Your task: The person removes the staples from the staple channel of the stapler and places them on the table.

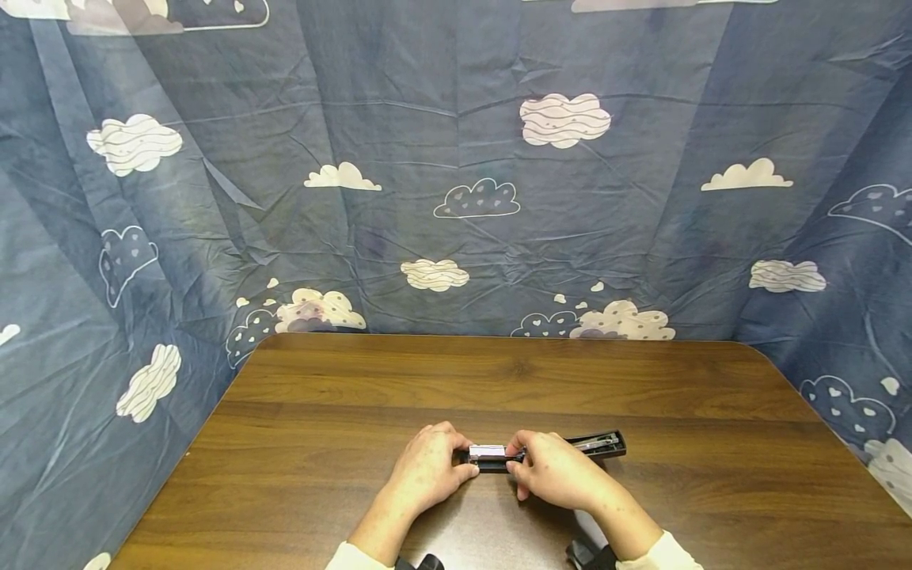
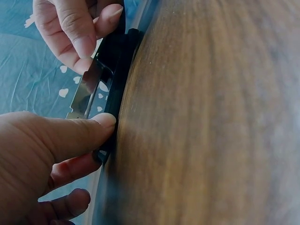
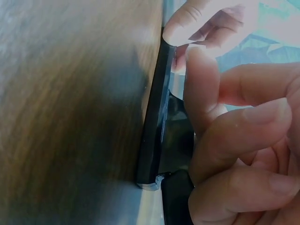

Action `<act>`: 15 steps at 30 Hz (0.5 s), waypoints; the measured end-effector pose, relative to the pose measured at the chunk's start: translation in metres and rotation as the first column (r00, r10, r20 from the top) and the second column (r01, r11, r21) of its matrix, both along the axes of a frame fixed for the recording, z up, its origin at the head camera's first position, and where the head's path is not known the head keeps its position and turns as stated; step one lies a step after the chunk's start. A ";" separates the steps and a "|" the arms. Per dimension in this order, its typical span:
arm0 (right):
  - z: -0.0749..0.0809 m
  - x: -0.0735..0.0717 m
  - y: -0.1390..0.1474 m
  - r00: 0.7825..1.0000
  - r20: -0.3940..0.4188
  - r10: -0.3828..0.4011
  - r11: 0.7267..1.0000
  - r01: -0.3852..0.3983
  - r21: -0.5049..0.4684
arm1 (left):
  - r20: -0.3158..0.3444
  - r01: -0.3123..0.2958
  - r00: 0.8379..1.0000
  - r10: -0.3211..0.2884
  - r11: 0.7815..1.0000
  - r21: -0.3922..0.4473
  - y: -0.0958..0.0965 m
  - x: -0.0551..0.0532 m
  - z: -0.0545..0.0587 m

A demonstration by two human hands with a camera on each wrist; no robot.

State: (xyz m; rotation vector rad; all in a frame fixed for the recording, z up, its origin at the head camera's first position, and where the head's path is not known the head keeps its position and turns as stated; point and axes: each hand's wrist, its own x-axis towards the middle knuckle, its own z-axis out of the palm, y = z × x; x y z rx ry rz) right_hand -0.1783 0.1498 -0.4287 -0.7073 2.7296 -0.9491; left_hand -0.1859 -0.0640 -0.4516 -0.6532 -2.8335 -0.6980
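Note:
A black stapler (image 1: 490, 467) lies opened out on the table, its top cover (image 1: 611, 443) swung back to the right. The silver metal staple channel (image 1: 488, 451) shows between the hands. My left hand (image 1: 426, 469) pinches the left end of the base, with its thumb (image 2: 104, 120) on the near side. Over the middle of the stapler is my right hand (image 1: 559, 471), thumb and fingertips pinching it at the channel's right end. In the right wrist view the curled fingers (image 3: 225, 136) stand beside the black base (image 3: 157, 122) and hide part of the channel.
The brown wood-grain table (image 1: 399, 372) extends around the stapler on all sides. Behind it and at both sides hangs a blue cloth (image 1: 399, 134) with a cloud print. Dark wrist straps (image 1: 591, 554) and pale sleeves show at the bottom edge.

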 end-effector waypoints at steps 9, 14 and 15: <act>0.001 0.000 0.001 1.000 -0.003 -0.004 1.000 0.004 -0.003 | 0.010 0.002 1.000 -0.002 1.000 -0.006 0.000 -0.001 -0.001; 0.001 0.000 0.000 1.000 -0.005 -0.011 1.000 0.011 -0.011 | 0.018 0.001 1.000 -0.001 1.000 -0.003 0.000 -0.001 -0.001; 0.001 0.000 0.000 1.000 -0.004 -0.012 1.000 0.012 -0.014 | 0.019 0.001 1.000 -0.001 1.000 -0.002 0.000 -0.001 -0.001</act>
